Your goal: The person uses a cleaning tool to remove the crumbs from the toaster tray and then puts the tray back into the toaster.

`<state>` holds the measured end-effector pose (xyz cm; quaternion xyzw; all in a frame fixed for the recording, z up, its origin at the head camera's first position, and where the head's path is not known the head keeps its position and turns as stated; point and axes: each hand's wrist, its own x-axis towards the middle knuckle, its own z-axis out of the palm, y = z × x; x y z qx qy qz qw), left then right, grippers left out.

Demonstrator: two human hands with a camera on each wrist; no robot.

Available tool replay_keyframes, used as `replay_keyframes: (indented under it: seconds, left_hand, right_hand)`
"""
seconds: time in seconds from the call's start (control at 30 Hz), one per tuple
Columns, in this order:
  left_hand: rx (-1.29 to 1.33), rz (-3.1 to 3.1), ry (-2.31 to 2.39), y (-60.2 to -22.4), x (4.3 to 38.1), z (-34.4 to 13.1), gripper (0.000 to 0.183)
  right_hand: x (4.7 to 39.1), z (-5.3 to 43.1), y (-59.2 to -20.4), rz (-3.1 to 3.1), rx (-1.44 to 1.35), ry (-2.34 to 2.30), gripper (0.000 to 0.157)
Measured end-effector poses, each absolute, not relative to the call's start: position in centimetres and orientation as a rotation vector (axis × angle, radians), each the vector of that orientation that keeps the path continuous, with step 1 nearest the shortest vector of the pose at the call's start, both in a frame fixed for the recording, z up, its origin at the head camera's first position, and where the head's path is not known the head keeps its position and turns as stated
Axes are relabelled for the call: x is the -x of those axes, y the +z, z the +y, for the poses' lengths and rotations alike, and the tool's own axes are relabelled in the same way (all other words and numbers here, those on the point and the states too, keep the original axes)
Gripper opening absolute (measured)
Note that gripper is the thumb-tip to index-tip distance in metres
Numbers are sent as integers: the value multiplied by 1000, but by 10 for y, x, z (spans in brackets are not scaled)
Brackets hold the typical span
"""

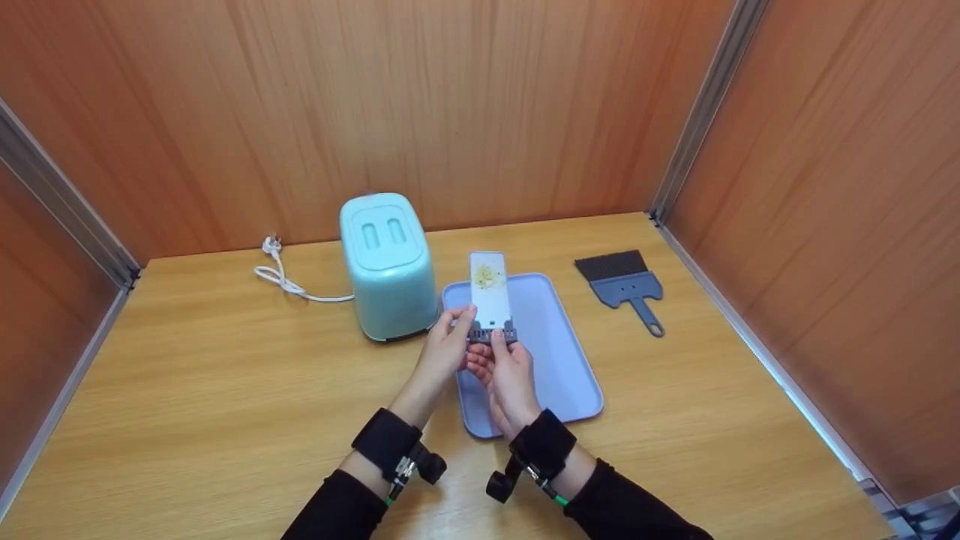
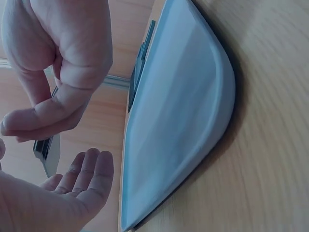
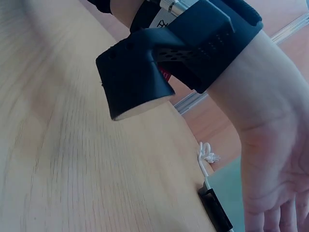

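A narrow white crumb tray [image 1: 491,304] with a grey slotted end lies across both hands, over a lavender serving tray [image 1: 559,360]. Yellowish crumbs [image 1: 487,277] sit in a small patch near its far end. My right hand [image 1: 514,379] grips the grey end, thumb on top and fingers curled underneath. At the left edge, my left hand [image 1: 448,345] holds the crumb tray between thumb and index finger. In the left wrist view, the remaining left fingers [image 2: 91,176] stretch out loosely below it.
A mint-green toaster [image 1: 390,277] stands left of the serving tray, its white cord and plug [image 1: 279,274] trailing behind on the left. To the right lies a grey brush [image 1: 626,289] with dark bristles. Wooden panels [image 1: 450,112] enclose the table's back and sides.
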<state>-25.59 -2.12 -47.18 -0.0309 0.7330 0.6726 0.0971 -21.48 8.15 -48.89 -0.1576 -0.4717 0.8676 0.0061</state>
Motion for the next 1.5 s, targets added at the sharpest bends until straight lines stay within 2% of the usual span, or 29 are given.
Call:
replay_keyframes:
  seconds: [0.43, 0.53, 0.73, 1.03, 1.5]
  left_hand:
    - [95, 1835, 2162, -479, 253, -9, 40]
    - [105, 1807, 2204, -479, 253, -7, 38]
    - [96, 1783, 2257, -480, 254, -6, 48]
    - [104, 1689, 2313, -482, 253, -9, 48]
    - [121, 1639, 2329, -483, 255, -13, 34]
  right_hand:
    - [216, 74, -490, -1397, 491, 2664, 25]
    - [216, 72, -492, -1419, 463, 2650, 29]
    - [214, 69, -494, -1458, 443, 2651, 40]
    - [213, 64, -500, -1436, 434, 2667, 41]
    - [210, 59, -505, -1398, 398, 2684, 39]
